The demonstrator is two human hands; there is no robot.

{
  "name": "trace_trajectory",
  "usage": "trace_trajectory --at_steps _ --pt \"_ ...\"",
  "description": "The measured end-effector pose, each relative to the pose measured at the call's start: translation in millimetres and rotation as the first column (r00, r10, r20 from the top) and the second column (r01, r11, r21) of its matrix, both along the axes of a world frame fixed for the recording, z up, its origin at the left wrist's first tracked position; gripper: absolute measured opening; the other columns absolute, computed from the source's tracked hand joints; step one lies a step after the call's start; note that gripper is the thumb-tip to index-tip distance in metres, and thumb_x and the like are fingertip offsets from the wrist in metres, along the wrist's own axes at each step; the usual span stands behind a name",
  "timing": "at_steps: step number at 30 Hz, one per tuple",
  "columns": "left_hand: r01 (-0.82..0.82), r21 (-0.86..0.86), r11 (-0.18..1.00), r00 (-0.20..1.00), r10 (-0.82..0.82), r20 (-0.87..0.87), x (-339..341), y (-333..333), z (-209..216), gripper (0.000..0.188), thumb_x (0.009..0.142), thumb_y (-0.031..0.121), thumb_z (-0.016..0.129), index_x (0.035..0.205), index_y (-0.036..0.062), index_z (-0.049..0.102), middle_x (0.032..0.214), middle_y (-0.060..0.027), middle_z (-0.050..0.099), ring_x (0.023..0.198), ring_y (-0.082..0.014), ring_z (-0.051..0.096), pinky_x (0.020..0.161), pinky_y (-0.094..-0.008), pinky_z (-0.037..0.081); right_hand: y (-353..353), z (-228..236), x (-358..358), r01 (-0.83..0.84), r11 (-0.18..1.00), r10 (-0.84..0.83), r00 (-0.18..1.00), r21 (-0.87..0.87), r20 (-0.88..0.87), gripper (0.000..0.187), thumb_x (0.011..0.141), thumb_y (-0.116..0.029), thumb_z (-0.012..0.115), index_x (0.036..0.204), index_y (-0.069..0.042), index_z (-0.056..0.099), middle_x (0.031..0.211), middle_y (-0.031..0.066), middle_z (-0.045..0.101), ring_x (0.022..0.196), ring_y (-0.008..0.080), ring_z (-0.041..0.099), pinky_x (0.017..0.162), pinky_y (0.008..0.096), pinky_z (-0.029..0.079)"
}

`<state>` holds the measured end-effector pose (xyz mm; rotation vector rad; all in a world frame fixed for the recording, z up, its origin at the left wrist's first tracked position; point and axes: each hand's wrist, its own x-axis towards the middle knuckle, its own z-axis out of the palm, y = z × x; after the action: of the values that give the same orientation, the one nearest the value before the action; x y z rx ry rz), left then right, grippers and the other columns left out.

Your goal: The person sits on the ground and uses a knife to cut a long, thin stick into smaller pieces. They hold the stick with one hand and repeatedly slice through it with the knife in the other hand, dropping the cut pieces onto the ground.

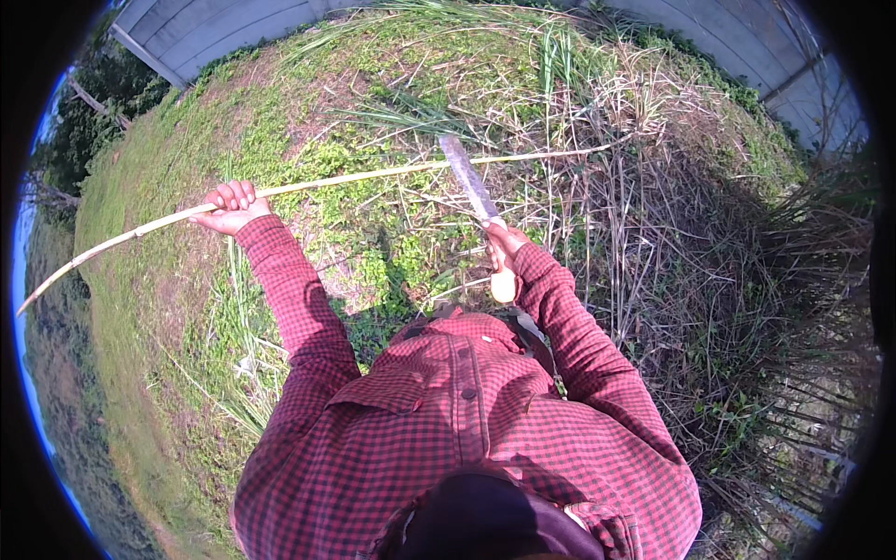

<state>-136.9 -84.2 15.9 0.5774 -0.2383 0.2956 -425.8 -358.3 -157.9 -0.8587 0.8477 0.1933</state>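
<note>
My left hand (pixel 233 206) is wrapped round a long, thin, pale yellow-green cane stalk (pixel 364 175), held out to the left. The stalk reaches from the far left edge across in front of me to the dry stems on the right, bending down at its left end. In my right hand (pixel 504 243) is a machete (pixel 469 179) with a pale rounded handle end. Its blade points away from me, and its upper part overlaps the stalk in this view; whether the two touch I cannot tell.
Dry cut stems (pixel 644 205) lie thick on the ground to the right. Green cut leaves (pixel 411 114) lie ahead, with low weeds (pixel 308 168) around. A grey panel wall (pixel 243 37) runs along the back. Tall dry grass (pixel 812 252) stands at the right.
</note>
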Motion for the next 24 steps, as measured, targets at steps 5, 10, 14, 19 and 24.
trace_trajectory --at_steps 5,10,14,19,24 --pt "0.038 -0.022 0.999 0.999 -0.038 0.018 6.1 2.9 11.5 0.062 0.079 0.068 0.029 0.049 0.0136 0.033 0.042 0.0014 0.027 0.031 -0.0102 0.023 0.029 -0.0229 0.019 47.2 53.7 4.9 -0.151 0.988 0.151 0.969 -0.013 0.194 0.031 0.075 -0.033 0.064 0.084 -0.008 0.048 0.053 0.0006 0.046 0.038 0.0113 0.044 0.033 0.0271 0.037" --pt "0.114 -0.080 0.990 0.991 -0.107 0.085 16.0 14.5 25.7 0.065 0.078 0.070 0.025 0.047 0.0128 0.032 0.042 0.0013 0.028 0.032 -0.0101 0.024 0.031 -0.0232 0.018 -22.9 -22.7 10.2 0.232 0.952 -0.251 0.965 0.199 0.077 0.029 0.080 -0.037 0.056 0.070 -0.013 0.044 0.049 -0.0022 0.044 0.037 0.0090 0.042 0.032 0.0228 0.036" --pt "0.084 -0.047 0.995 0.996 -0.083 0.017 -3.3 3.3 4.8 0.065 0.078 0.070 0.027 0.047 0.0135 0.031 0.042 0.0015 0.024 0.033 -0.0096 0.022 0.031 -0.0232 0.016 17.0 -4.3 -0.8 0.013 0.993 -0.035 0.981 0.116 0.191 0.029 0.082 -0.036 0.052 0.067 -0.013 0.043 0.048 -0.0016 0.043 0.037 0.0093 0.041 0.033 0.0233 0.034" --pt "0.212 -0.021 0.977 0.968 -0.207 0.140 15.3 -27.0 1.5 0.064 0.079 0.069 0.025 0.053 0.0114 0.036 0.044 0.0004 0.027 0.036 -0.0111 0.028 0.034 -0.0233 0.023 45.1 56.5 -14.7 -0.237 0.971 0.213 0.921 0.033 0.327 0.027 0.082 -0.036 0.055 0.081 -0.009 0.049 0.053 0.0004 0.048 0.038 0.0097 0.047 0.033 0.0238 0.040" --pt "-0.263 0.188 0.946 0.963 0.270 -0.007 43.6 -91.2 7.0 0.068 0.082 0.065 0.011 0.088 0.0071 0.045 0.068 -0.0081 0.052 0.063 -0.0208 0.054 0.062 -0.0366 0.049 8.3 71.5 -55.4 0.142 0.989 -0.128 0.953 -0.030 0.275 0.031 0.079 -0.040 0.057 0.083 -0.011 0.046 0.052 -0.0002 0.044 0.039 0.0113 0.045 0.035 0.0259 0.039"
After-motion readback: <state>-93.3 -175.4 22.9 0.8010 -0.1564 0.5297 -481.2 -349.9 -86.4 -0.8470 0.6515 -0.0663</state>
